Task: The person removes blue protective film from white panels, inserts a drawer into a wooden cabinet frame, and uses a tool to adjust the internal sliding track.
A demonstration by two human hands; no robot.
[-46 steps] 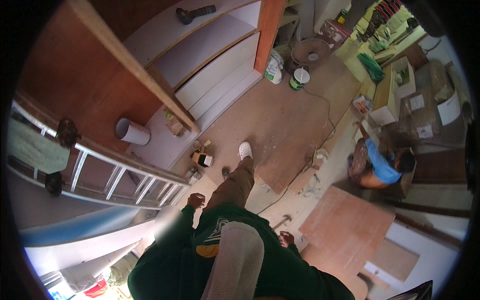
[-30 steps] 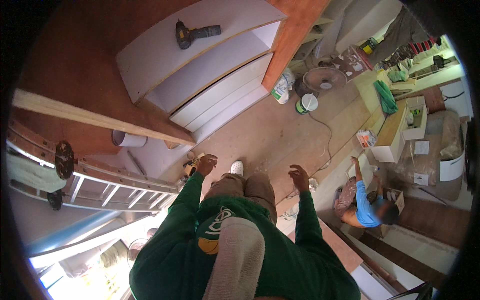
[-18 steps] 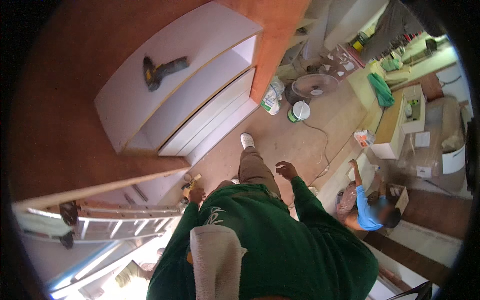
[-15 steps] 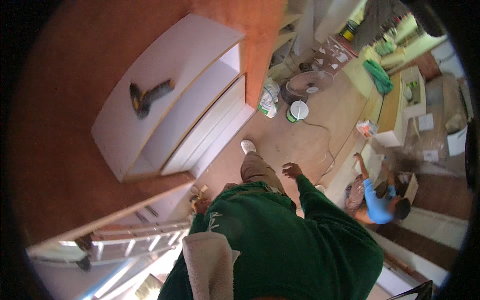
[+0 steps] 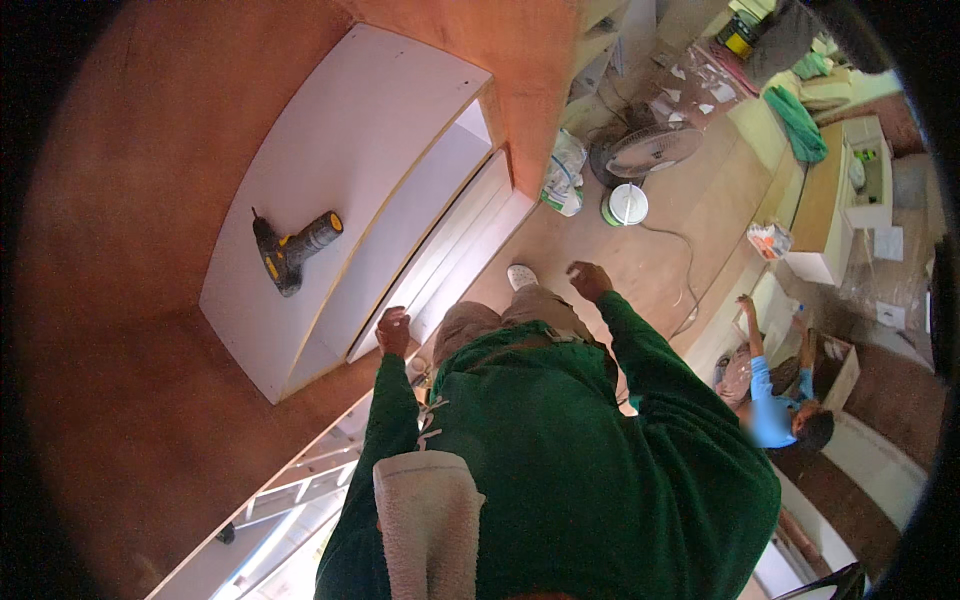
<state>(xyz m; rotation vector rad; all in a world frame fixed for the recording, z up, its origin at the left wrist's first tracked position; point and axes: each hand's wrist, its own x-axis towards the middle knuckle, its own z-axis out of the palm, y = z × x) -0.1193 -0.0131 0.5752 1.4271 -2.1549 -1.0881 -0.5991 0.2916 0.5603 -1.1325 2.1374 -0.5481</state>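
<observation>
My left hand (image 5: 393, 330) is raised beside the lower front of a white cabinet unit (image 5: 300, 130), its fingers loosely bent and apart, with nothing visible in them. Whether it touches the panel I cannot tell. My right hand (image 5: 590, 281) hangs in front of me over the floor, empty, fingers apart. On the flat white face of the cabinet lies a black and yellow cordless drill (image 5: 290, 250), out of both hands' grasp. Below that face are an open shelf space and a pale drawer front (image 5: 445, 260). A light towel (image 5: 428, 510) hangs over my green top.
A white-lidded bucket (image 5: 627, 204), a standing fan (image 5: 655, 150) and a plastic bag (image 5: 565, 175) stand ahead. A cable (image 5: 690, 270) runs across the floor. At the right a person in blue (image 5: 775, 405) works low beside a wooden box. A ladder (image 5: 290, 495) is at lower left.
My left hand has come up and forward from low beside my hip to the cabinet front. My right hand has moved slightly forward. The view has shifted, and the drill now shows sharply.
</observation>
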